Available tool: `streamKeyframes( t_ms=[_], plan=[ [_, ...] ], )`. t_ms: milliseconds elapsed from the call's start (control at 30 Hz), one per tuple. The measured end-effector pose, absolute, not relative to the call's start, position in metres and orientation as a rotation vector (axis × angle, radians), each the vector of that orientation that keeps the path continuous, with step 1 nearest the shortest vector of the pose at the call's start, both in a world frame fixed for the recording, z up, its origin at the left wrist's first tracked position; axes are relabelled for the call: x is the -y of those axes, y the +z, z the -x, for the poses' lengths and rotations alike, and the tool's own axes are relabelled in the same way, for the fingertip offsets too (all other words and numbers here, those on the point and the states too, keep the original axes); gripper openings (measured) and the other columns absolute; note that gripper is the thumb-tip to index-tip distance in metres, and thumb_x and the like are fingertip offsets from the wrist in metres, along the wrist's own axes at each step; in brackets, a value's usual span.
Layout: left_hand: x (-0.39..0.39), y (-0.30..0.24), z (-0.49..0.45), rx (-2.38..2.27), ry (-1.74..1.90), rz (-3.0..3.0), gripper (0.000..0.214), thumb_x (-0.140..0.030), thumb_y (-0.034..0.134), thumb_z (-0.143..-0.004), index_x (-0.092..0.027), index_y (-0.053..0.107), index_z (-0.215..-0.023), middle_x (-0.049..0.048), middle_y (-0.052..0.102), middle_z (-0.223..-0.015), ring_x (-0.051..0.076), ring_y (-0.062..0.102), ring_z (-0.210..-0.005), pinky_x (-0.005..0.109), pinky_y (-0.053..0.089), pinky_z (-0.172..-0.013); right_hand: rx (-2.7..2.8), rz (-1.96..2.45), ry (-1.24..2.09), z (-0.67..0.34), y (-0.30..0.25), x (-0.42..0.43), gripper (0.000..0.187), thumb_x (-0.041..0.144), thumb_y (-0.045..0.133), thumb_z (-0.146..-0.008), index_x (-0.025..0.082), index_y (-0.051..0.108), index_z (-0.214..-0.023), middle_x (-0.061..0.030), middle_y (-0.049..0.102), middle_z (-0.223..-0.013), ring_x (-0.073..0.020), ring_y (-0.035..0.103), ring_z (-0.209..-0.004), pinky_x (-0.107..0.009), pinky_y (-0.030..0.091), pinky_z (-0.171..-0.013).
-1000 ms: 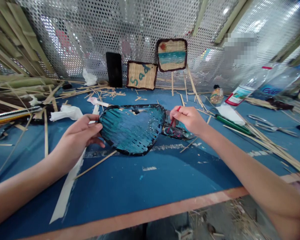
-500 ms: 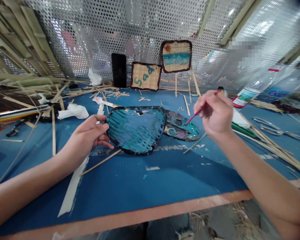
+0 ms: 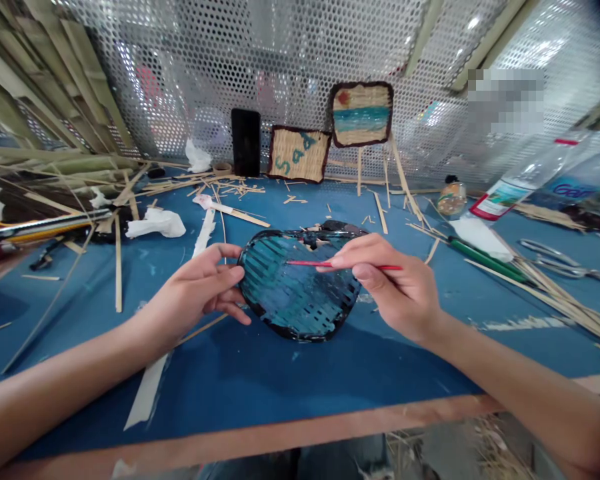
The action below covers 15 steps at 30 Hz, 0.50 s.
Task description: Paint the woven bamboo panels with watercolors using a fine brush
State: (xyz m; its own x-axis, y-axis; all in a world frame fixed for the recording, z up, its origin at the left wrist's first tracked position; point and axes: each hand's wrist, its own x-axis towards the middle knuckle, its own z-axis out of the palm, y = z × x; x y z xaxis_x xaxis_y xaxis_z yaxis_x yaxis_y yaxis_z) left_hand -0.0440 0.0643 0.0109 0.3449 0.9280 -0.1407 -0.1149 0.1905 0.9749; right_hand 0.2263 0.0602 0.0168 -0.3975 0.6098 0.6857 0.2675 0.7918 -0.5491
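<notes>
A heart-shaped woven panel [image 3: 290, 293], painted blue and teal with a black rim, is tilted up over the blue table. My left hand [image 3: 205, 287] grips its left edge between thumb and fingers. In my right hand [image 3: 395, 280] is a thin red paintbrush [image 3: 310, 264], held nearly level with its tip at the painted surface near the middle. Whether the tip touches is too fine to tell. Behind the panel, the paint palette [image 3: 337, 227] is mostly hidden, with only its top edge showing.
A black phone [image 3: 246, 143] and two small woven pictures [image 3: 299, 155] lean at the back. Bamboo strips lie scattered around. On the right are a plastic bottle [image 3: 510, 190], scissors [image 3: 555, 259] and a small jar [image 3: 451, 197]; crumpled tissue [image 3: 157, 224] lies left.
My right hand has moved left from the palette, bringing the brush over the panel. The panel sits slightly lower and further right in view, now covering most of the palette.
</notes>
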Motion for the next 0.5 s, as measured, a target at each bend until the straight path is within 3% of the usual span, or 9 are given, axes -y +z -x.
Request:
streamKeyframes(
  t_ms=[500],
  plan=[
    [-0.0649, 0.0092, 0.0437, -0.879, 0.874, -1.146, 0.034, -0.027, 0.068, -0.082, -0.019, 0.045, -0.105, 0.0008, 0.067, -0.07, 0.018, 0.067, -0.057, 0.035, 0.062, -0.053, 2.179, 0.661, 0.369, -0.2192, 0.0133, -0.0574, 0.017, 0.027, 0.052, -0.097, 0.025, 0.068, -0.103, -0.0011, 0.071, -0.096, -0.018, 0.061, -0.104, -0.038, 0.038, -0.094]
  ],
)
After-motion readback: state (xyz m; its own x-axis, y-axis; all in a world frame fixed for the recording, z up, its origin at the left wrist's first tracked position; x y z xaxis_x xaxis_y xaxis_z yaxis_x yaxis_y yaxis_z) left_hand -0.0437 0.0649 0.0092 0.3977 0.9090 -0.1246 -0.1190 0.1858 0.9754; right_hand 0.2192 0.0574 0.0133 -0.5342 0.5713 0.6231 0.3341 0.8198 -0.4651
